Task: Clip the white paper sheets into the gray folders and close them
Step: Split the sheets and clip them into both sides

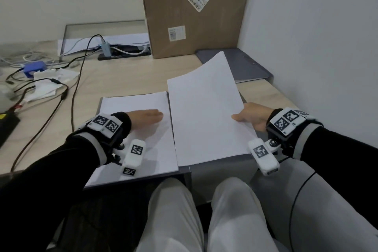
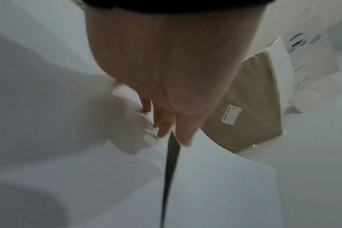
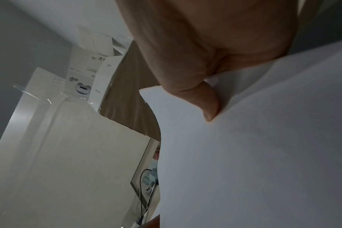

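A gray folder (image 1: 216,166) lies open at the desk's front edge, mostly covered by white sheets. My left hand (image 1: 146,116) rests flat with straight fingers on the left stack of paper (image 1: 135,104). My right hand (image 1: 250,117) pinches the right edge of a second white stack (image 1: 204,108), thumb on top, and its far corner curls up off the desk. In the right wrist view the thumb (image 3: 209,101) presses on that paper (image 3: 244,154). In the left wrist view the left hand's fingers (image 2: 166,123) lie on paper beside the dark folder spine (image 2: 170,162). Another gray folder (image 1: 245,63) lies shut at the back right.
A tall cardboard box (image 1: 194,10) leans on the wall behind the desk. Cables (image 1: 67,92), a blue device (image 1: 33,68) and crumpled white paper (image 1: 49,82) clutter the left side. A white wall (image 1: 317,37) bounds the right. My knees (image 1: 204,210) are under the desk edge.
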